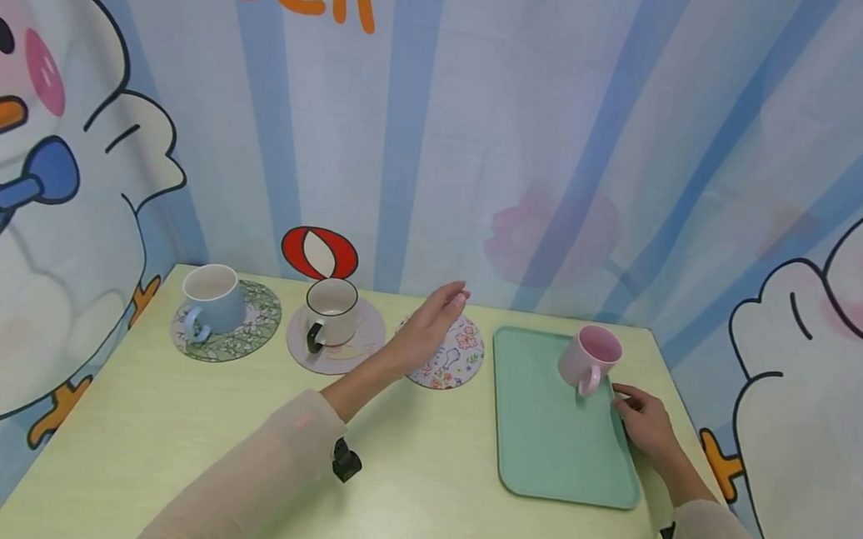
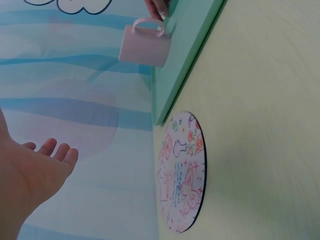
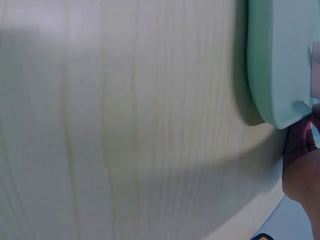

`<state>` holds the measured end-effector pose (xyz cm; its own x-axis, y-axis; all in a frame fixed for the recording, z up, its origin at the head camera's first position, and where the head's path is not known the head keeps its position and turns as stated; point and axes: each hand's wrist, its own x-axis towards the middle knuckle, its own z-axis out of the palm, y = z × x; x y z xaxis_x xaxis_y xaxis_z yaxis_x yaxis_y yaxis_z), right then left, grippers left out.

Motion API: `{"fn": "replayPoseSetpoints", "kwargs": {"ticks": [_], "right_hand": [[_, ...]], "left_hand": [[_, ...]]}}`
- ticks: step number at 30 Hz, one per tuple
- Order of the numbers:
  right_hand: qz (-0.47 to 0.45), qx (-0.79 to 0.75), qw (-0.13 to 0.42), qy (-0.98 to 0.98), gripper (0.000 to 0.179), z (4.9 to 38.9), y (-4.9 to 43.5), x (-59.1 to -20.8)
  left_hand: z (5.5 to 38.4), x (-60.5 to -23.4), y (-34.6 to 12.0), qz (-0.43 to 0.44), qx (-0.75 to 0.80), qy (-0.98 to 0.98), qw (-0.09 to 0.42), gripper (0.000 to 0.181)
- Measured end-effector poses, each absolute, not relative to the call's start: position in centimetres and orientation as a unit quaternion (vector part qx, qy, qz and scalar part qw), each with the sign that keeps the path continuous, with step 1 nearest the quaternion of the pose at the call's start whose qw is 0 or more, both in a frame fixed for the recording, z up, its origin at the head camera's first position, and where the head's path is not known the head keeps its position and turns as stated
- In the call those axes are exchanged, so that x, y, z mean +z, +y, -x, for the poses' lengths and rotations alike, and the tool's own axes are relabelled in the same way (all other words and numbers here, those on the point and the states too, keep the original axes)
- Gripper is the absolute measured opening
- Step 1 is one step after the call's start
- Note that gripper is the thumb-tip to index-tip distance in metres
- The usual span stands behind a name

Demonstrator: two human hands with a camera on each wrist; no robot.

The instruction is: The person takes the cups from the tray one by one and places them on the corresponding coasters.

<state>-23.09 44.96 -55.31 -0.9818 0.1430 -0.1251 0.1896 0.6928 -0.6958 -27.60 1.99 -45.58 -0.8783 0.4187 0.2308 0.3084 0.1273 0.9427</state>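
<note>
My left hand (image 1: 427,336) hangs over the round floral coaster (image 1: 461,357), fingers straight and holding nothing. In the left wrist view its palm and extended fingers (image 2: 60,154) show apart from the coaster. At the right side of the green tray (image 1: 565,446), my right hand (image 1: 644,420) grips the rim. The right wrist view shows its thumb by the rim and fingers (image 3: 300,135) at the outside edge, partly cut off by the frame. On the tray's far right part a pink mug (image 1: 589,356) stands upright, its handle towards me.
A light blue mug (image 1: 215,300) stands on a green patterned coaster (image 1: 259,316) at the far left. Beside it a white mug (image 1: 332,313) with a black handle stands on a pale pink coaster (image 1: 370,332). A printed curtain (image 1: 456,138) hangs behind the table (image 1: 415,502).
</note>
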Motion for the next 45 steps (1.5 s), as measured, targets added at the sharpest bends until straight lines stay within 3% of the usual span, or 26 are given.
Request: {"fn": "replayPoseSetpoints", "kwargs": {"ticks": [28, 45], "right_hand": [[-0.084, -0.384, 0.029, 0.919, 0.046, 23.4, 45.5, -56.1], [-0.085, -0.381, 0.022, 0.921, 0.044, 23.2, 45.2, -55.7]], "left_hand": [[26.9, -47.9, 7.1, -0.262, 0.615, 0.731, 0.137, 0.078], [25.5, -48.9, 9.6, -0.267, 0.600, 0.739, 0.153, 0.081]]}}
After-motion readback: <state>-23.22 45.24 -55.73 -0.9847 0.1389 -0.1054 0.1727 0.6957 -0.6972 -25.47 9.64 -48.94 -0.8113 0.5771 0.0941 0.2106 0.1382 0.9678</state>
